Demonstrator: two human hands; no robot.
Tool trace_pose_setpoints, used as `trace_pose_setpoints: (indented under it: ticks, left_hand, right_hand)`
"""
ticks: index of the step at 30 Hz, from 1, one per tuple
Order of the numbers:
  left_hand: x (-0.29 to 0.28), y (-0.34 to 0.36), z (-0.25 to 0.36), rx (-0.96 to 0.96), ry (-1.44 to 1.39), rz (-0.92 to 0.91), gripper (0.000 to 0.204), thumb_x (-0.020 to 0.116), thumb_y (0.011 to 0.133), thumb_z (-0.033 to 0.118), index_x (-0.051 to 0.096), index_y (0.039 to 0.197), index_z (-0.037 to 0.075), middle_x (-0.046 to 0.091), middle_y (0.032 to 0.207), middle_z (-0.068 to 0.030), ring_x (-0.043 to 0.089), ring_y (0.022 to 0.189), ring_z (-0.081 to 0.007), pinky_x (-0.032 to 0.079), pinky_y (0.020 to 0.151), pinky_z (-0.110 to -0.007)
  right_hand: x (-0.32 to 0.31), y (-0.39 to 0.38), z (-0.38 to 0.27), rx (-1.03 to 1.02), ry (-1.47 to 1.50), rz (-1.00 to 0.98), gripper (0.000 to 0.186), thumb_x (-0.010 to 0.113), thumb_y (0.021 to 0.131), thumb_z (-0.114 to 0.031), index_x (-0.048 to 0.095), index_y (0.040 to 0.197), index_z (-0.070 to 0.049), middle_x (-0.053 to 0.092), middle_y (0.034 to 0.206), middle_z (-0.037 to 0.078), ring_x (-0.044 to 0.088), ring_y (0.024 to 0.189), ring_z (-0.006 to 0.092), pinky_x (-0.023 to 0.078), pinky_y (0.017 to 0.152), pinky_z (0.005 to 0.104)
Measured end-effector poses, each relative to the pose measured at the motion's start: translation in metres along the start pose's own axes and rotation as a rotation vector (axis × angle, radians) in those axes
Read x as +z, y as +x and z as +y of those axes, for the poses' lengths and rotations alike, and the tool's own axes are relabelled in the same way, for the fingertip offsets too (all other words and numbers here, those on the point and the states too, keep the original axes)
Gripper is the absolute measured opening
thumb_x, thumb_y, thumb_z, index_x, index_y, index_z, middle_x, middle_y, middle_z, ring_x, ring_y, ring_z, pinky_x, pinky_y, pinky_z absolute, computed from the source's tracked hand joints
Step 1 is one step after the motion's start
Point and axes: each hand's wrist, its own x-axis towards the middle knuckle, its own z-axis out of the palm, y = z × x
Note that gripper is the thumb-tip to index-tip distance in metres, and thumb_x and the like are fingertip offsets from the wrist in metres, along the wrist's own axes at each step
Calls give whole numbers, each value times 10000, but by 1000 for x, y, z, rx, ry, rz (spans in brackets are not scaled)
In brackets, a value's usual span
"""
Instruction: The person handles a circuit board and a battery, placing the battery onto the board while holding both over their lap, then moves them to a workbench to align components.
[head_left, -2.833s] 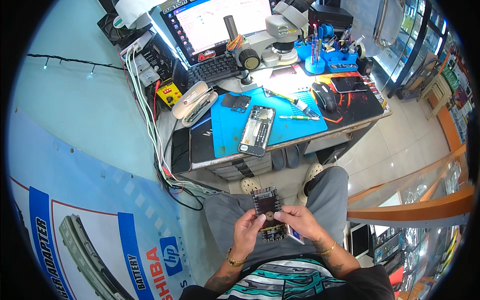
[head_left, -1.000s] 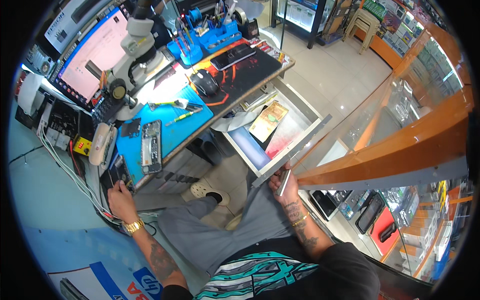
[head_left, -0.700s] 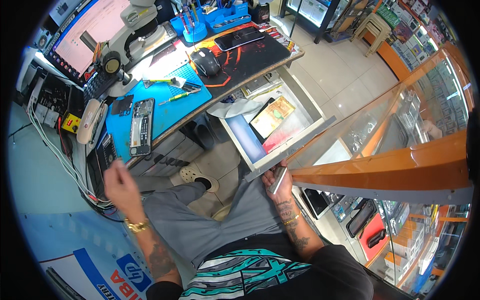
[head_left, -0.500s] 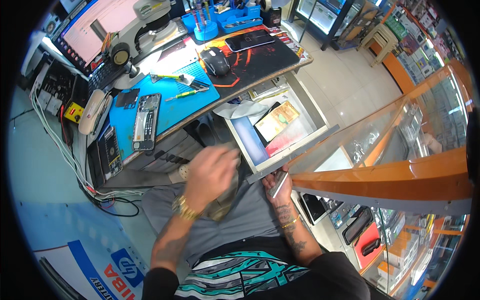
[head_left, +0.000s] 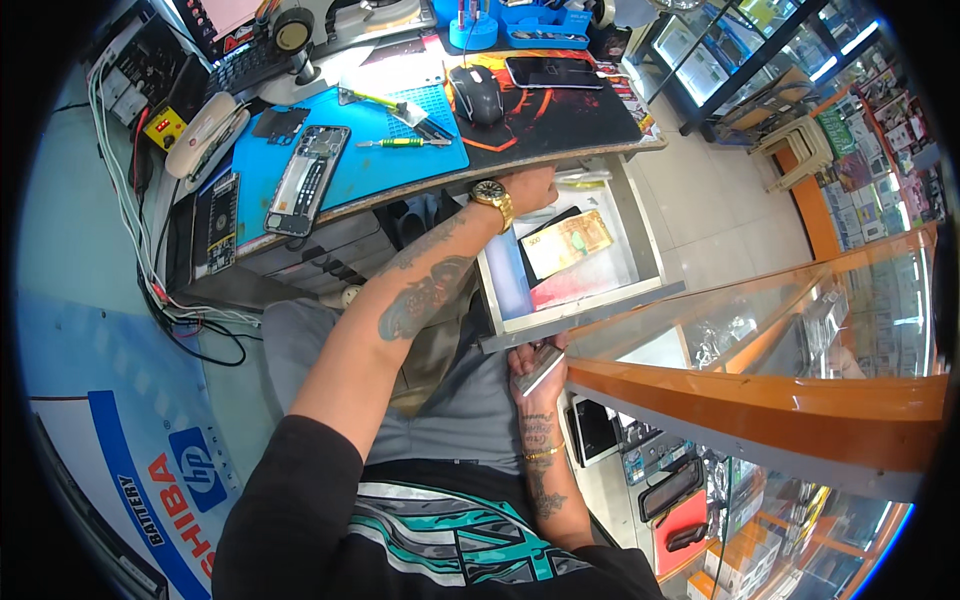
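Observation:
My left hand [head_left: 530,185] reaches into the back of the open desk drawer [head_left: 585,320]; its fingers are mostly hidden, as is whatever they touch. A yellow-orange banknote [head_left: 565,245] lies on a dark flat object inside. Below the drawer front, my right hand [head_left: 528,360] is closed on a slim silver object [head_left: 543,369], perhaps a phone. On the blue mat [head_left: 270,170] lie an opened phone [head_left: 305,185], tools and dark plates. A dark circuit board [head_left: 217,225] rests at the desk's left end.
A mouse [head_left: 478,95], phone [head_left: 555,72], pencil case [head_left: 205,140] and microscope stand [head_left: 295,50] occupy the desk. Cables [head_left: 150,260] hang at the left. A wood-edged glass display case [head_left: 750,395] borders my right; stacked stools [head_left: 795,150] stand beyond.
The drawer has come open since the first frame. My left hand left the circuit board at the desk's left and moved rightward into the drawer. My right hand stayed beneath the drawer front.

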Motion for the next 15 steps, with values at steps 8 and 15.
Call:
trace_pose_setpoints:
  ticks: [8,15]
  left_hand:
    - [7,-8,-15,54,-140,160,294,516,897,231,612,1107,49,643,960,-202,635,862,-367,513,784,-434]
    - [13,-13,1,223,210,207,424,465,858,88,486,1277,31,606,1159,-216,640,980,-350,488,888,-455]
  right_hand:
    - [0,0,2,3,13,-11,285,466,976,-434,512,909,-161,472,745,-28,385,417,103,305,397,241]
    - [-2,3,3,-5,14,-28,282,449,985,-427,506,932,-156,466,752,-25,374,419,97,309,397,230]
